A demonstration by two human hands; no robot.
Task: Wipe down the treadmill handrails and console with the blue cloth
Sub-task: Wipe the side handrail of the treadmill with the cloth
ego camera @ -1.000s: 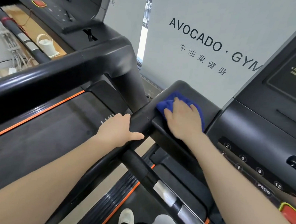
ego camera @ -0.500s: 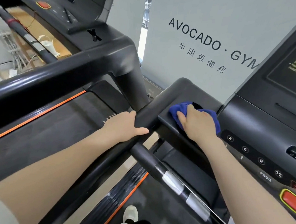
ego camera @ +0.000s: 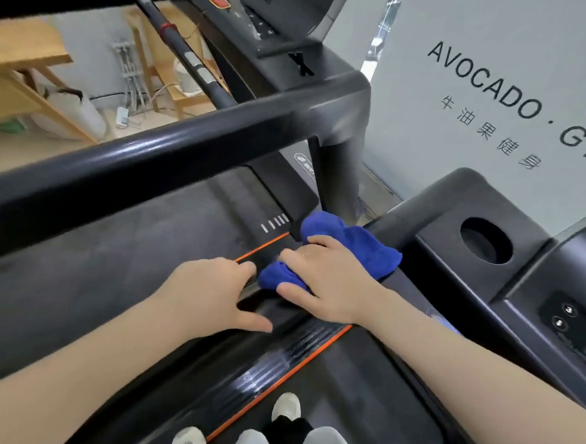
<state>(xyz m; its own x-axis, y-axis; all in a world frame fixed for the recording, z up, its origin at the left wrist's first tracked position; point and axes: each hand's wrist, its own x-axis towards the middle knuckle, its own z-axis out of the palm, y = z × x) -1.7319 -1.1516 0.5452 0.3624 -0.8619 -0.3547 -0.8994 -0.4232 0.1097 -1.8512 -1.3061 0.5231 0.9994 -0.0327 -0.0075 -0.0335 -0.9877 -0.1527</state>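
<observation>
My right hand (ego camera: 322,278) grips the bunched blue cloth (ego camera: 352,246) around the black left handrail (ego camera: 279,317) of the treadmill I stand on, just left of the console's corner. My left hand (ego camera: 208,292) rests on the same rail right behind it, fingers spread and thumb along the rail's near side. The console (ego camera: 457,211) lies to the right, with a round cup hole (ego camera: 486,240) and a keypad of round number buttons (ego camera: 576,328).
A second treadmill stands to the left: its thick black handrail (ego camera: 151,158) crosses the view, its console with a red stop button (ego camera: 218,1) is at the top. A white gym sign (ego camera: 498,97) fills the wall ahead. Wooden furniture (ego camera: 19,68) stands far left. My shoes (ego camera: 285,406) show below.
My right hand has dragged the cloth off the console's cup-holder corner, leftward and down onto the handrail, and now wraps it round the rail. My view has swung left and down.
</observation>
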